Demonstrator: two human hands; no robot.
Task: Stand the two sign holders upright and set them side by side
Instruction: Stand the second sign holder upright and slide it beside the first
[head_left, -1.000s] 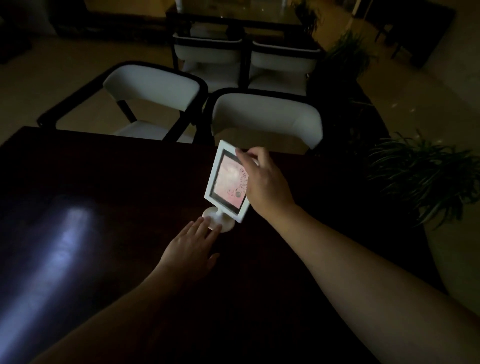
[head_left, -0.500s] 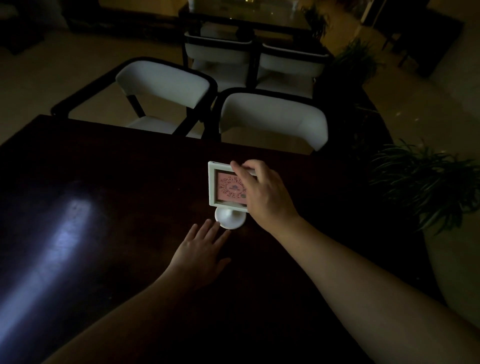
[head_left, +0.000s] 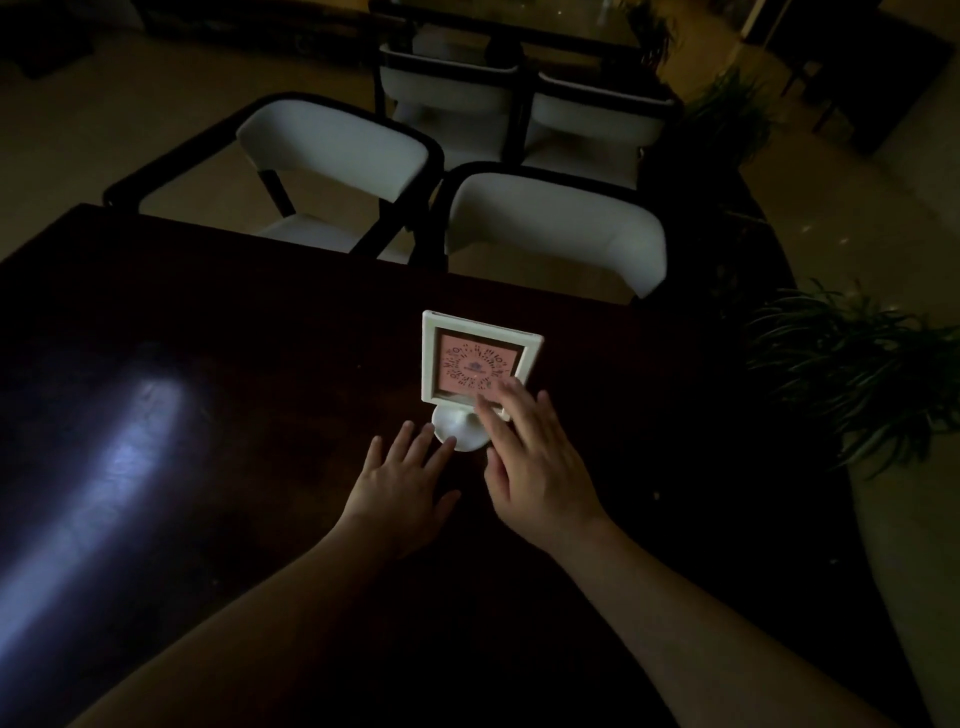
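Observation:
One white sign holder (head_left: 475, 361) with a pink QR card stands upright on its round base (head_left: 457, 428) on the dark table (head_left: 234, 467), facing me. My right hand (head_left: 535, 457) is open just in front of it, its fingertips over the frame's lower right corner. Flat on the table lies my left hand (head_left: 405, 483), fingers spread, with the fingertips at the base's near left edge. I see only this one sign holder; the room is very dim.
Two white-cushioned chairs (head_left: 556, 234) stand along the table's far edge, with two more (head_left: 452, 98) behind at another table. A leafy plant (head_left: 852, 364) stands to the right, beyond the table's edge. A pale glare (head_left: 119, 457) lies on the table's left side.
The sign holder turned from angled to facing me and now stands free. My right hand let go of the frame's top and dropped to its lower right corner. My left hand stayed by the base.

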